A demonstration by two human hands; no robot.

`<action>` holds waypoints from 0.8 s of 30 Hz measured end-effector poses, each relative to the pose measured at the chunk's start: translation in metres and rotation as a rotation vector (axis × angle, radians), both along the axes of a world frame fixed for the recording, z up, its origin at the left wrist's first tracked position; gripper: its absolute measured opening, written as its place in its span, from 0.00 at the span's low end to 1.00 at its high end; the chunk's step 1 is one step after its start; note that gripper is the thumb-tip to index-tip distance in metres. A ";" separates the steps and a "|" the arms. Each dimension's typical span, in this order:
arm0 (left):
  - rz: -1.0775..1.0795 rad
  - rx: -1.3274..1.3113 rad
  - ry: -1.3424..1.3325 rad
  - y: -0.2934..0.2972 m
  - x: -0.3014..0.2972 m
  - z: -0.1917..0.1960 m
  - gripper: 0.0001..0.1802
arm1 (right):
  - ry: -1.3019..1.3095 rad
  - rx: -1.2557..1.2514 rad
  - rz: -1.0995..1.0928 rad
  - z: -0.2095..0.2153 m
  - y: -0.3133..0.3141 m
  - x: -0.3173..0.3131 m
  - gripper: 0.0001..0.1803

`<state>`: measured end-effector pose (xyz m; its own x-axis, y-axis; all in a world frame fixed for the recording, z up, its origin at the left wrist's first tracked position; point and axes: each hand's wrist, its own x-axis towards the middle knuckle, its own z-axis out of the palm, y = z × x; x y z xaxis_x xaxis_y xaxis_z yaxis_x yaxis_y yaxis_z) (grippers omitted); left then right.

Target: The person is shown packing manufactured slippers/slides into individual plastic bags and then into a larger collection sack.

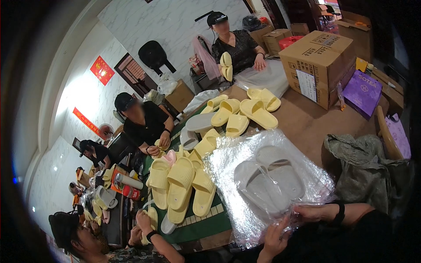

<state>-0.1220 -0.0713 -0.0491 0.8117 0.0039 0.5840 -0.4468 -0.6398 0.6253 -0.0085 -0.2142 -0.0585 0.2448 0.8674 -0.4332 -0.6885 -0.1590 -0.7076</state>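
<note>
A pair of grey slippers (274, 193) lies inside a clear plastic bag (239, 219) near the table's front edge, on what looks like a stack of shiny clear bags. My right hand (310, 213), with a black band at the wrist, is closed on the bag's near edge beside the slipper toes. Just to its left, my left hand (276, 236) touches the same edge, its fingers stretched out and apart. Left of the bag is a pile of yellow slippers (180, 179), with a grey slipper (199, 122) farther back.
A large cardboard box (318, 65) stands at the back right, beside a purple paper bag (363, 94). A grey-green sack (359, 171) hangs at the right edge. Co-workers sit to the left and across the table, handling yellow slippers; clear plastic sheets (265, 79) lie before the far one.
</note>
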 end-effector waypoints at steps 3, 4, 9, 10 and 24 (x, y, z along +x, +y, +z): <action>-0.123 -0.063 0.035 -0.005 -0.002 -0.003 0.23 | 0.127 0.021 0.038 0.042 0.012 -0.002 0.30; -0.116 -0.072 0.055 -0.002 -0.001 -0.006 0.22 | 0.167 0.028 0.050 0.051 0.013 0.000 0.30; 0.213 0.042 -0.069 0.000 0.007 0.005 0.27 | 0.032 -0.203 -0.222 0.053 0.007 0.026 0.18; 0.295 0.119 0.015 0.004 0.008 -0.003 0.29 | -0.153 -0.203 -0.359 0.048 0.005 0.033 0.23; 0.479 0.742 0.289 0.010 0.025 -0.033 0.27 | -0.489 0.169 -1.003 0.036 -0.041 0.132 0.19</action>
